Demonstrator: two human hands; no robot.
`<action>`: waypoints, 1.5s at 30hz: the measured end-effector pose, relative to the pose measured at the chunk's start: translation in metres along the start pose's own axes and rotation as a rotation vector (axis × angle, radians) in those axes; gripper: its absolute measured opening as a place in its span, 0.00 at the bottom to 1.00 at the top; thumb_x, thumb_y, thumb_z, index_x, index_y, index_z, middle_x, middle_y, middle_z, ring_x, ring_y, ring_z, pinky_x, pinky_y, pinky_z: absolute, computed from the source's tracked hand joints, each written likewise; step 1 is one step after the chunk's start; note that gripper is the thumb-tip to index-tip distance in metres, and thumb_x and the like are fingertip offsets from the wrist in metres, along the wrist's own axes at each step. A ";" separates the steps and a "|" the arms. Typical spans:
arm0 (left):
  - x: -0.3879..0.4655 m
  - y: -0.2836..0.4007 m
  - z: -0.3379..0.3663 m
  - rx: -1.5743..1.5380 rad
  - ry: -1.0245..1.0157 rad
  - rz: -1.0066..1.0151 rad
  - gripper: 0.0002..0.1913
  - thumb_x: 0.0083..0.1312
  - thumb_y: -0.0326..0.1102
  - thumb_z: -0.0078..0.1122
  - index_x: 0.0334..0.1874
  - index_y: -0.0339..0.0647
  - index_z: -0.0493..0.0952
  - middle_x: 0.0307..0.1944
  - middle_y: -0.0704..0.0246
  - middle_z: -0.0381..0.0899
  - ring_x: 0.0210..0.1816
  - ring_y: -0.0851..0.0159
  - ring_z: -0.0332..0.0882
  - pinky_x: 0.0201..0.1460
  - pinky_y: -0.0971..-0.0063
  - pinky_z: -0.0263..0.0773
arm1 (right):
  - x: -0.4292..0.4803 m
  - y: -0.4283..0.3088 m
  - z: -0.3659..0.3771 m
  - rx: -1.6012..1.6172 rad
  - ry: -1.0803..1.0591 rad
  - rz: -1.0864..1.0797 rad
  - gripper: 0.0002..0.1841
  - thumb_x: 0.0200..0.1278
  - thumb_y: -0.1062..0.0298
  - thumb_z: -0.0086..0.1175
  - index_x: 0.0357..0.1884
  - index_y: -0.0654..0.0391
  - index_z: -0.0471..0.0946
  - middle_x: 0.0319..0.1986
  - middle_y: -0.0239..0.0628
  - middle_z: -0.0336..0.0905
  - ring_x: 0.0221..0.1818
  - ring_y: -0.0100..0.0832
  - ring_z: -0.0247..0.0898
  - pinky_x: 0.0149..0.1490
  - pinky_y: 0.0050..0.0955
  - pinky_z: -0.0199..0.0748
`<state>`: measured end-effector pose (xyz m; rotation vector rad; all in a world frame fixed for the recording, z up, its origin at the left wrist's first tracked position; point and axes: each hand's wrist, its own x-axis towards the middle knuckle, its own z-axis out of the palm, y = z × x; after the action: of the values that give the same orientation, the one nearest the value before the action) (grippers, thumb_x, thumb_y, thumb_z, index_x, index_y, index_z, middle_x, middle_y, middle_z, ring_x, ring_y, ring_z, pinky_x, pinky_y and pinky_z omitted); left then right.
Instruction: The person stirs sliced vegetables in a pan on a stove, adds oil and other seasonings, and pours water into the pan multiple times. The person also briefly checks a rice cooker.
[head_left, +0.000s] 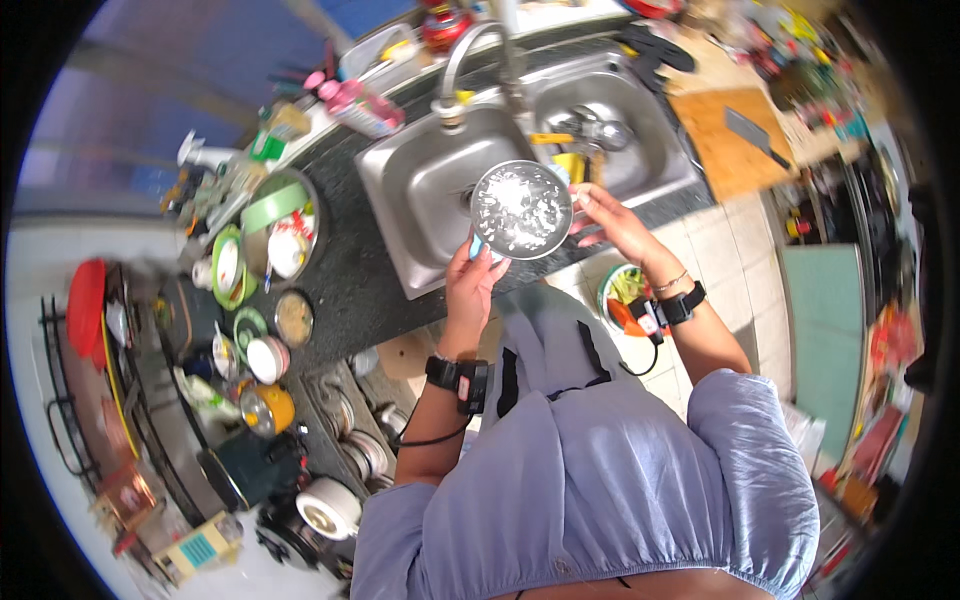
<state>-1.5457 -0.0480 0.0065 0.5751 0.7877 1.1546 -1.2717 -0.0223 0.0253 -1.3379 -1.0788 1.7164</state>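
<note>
A round, shiny metal bowl (523, 210) is held above the front edge of the left sink basin (427, 176). Bright glints cover its face, so I cannot tell what is inside. My left hand (472, 281) grips its lower left rim, where a light-blue piece (475, 246) shows beside the fingers. On the opposite side, the fingers of my right hand (615, 225) are at the bowl's right rim. Behind the bowl, a yellow item (570, 166) and a yellow handle (551, 139) lie at the right basin (660, 154), with metal utensils (611, 135) inside.
A curved faucet (450, 82) stands behind the left basin. At right, a cleaver (750, 135) lies on a wooden cutting board (697, 127). Dishes fill a large bowl (319, 225) on the left counter. Below my right hand, a bin (604, 292) holding vegetable scraps stands on the floor.
</note>
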 end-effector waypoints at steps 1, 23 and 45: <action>-0.012 -0.003 0.009 0.004 -0.060 -0.009 0.15 0.78 0.32 0.50 0.63 0.39 0.75 0.62 0.64 0.79 0.65 0.58 0.76 0.72 0.47 0.66 | -0.032 0.008 0.003 0.052 0.024 -0.046 0.32 0.79 0.41 0.45 0.74 0.54 0.64 0.54 0.37 0.74 0.51 0.28 0.76 0.51 0.29 0.82; -0.241 -0.332 0.307 0.431 -1.222 -0.568 0.16 0.76 0.30 0.54 0.64 0.37 0.72 0.59 0.71 0.76 0.60 0.72 0.72 0.64 0.74 0.66 | -0.595 0.183 -0.137 0.650 0.909 -0.102 0.23 0.79 0.64 0.49 0.67 0.68 0.66 0.57 0.47 0.75 0.54 0.39 0.80 0.54 0.35 0.89; -0.016 -0.604 0.216 1.500 -0.601 -0.911 0.22 0.61 0.22 0.57 0.57 0.47 0.81 0.29 0.68 0.84 0.33 0.66 0.84 0.28 0.67 0.75 | -0.749 0.145 -0.666 0.821 1.245 -0.297 0.23 0.76 0.57 0.46 0.58 0.70 0.68 0.49 0.52 0.79 0.44 0.43 0.85 0.46 0.38 0.90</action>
<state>-1.0290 -0.2544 -0.3138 1.4644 1.0985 -0.6364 -0.4602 -0.6229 0.1075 -1.2195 0.1568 0.6436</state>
